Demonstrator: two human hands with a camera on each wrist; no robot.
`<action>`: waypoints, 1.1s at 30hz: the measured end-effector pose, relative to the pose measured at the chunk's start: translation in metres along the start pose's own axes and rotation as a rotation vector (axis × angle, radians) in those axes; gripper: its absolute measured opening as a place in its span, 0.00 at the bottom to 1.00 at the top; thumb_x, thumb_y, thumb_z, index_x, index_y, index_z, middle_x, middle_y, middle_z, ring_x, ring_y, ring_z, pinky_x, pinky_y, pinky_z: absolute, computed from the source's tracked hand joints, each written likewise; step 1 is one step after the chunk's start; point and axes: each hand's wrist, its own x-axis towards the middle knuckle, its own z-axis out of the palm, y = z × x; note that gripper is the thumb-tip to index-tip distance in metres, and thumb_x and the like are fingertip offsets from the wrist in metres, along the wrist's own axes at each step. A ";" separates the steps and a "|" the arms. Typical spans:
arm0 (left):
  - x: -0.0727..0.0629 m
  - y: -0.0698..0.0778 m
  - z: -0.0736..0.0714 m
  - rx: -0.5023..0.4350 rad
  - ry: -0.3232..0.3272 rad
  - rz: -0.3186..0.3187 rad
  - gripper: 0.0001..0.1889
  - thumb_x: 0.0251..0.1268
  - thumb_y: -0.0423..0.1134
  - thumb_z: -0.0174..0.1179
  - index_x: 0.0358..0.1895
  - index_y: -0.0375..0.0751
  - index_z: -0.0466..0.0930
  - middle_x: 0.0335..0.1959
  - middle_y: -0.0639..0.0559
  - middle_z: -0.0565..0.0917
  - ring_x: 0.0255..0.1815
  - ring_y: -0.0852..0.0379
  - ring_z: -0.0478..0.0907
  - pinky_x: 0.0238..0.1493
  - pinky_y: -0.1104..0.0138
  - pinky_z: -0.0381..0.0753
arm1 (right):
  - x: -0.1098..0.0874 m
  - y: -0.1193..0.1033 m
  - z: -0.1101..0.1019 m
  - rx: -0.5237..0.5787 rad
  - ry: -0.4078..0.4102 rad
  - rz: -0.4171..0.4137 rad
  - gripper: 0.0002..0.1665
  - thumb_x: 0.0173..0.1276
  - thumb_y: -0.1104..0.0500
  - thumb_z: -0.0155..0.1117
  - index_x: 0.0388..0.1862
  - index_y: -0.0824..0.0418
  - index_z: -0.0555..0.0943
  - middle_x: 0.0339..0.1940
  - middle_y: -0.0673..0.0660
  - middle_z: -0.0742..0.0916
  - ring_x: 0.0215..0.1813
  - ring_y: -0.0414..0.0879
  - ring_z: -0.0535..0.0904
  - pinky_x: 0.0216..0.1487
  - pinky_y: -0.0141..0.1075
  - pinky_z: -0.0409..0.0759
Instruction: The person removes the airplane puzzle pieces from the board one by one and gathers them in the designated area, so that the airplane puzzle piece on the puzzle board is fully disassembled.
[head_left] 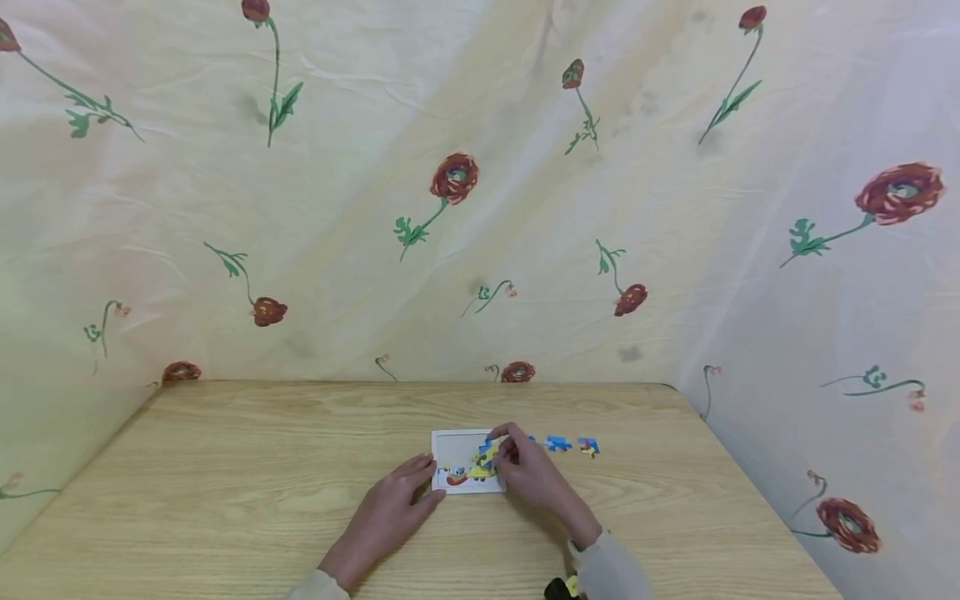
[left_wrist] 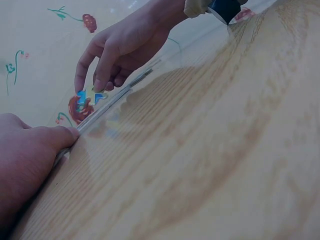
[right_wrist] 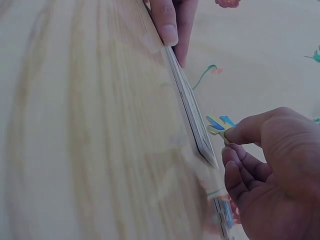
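Observation:
A white-framed jigsaw tray (head_left: 468,491) lies flat on the table, with picture pieces along its near side and right part. My left hand (head_left: 397,504) rests at the tray's near left corner, its fingers along the left edge and its thumb on the near edge. Over the tray's right side, my right hand (head_left: 531,473) pinches a blue and yellow jigsaw piece (right_wrist: 216,125) between thumb and index finger. In the right wrist view, that piece is held tilted just above the tray (right_wrist: 192,110). The right hand partly covers the tray's right edge in the head view.
Loose jigsaw pieces lie right of the tray, among them a blue one (head_left: 557,443) and a blue, red and yellow one (head_left: 588,447). A dark object with a yellow part (head_left: 558,588) shows beside the right sleeve. A flower-printed cloth (head_left: 337,208) hangs behind the wooden table (head_left: 262,475).

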 end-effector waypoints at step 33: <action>0.000 0.001 0.002 -0.010 -0.006 -0.032 0.26 0.74 0.47 0.64 0.64 0.30 0.81 0.68 0.39 0.78 0.70 0.39 0.73 0.67 0.44 0.75 | -0.033 0.017 -0.044 0.016 0.077 0.066 0.17 0.73 0.75 0.59 0.58 0.70 0.74 0.35 0.55 0.78 0.36 0.44 0.72 0.34 0.28 0.73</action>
